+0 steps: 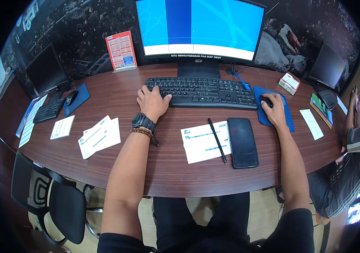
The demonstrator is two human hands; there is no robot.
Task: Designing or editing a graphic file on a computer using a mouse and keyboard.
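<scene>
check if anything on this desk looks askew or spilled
Nothing looks spilled. Slightly askew: the paper slips left of the wristwatch overlap at uneven angles, and the black pen lies slantwise across another slip.

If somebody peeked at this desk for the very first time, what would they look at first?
Probably the big bright blue screen at the top middle, just behind the black keyboard. Next might be the left hand on the keyboard's left end and the right hand over a black mouse. Then maybe the dark phone, lying nearer the desk's front edge.
</scene>
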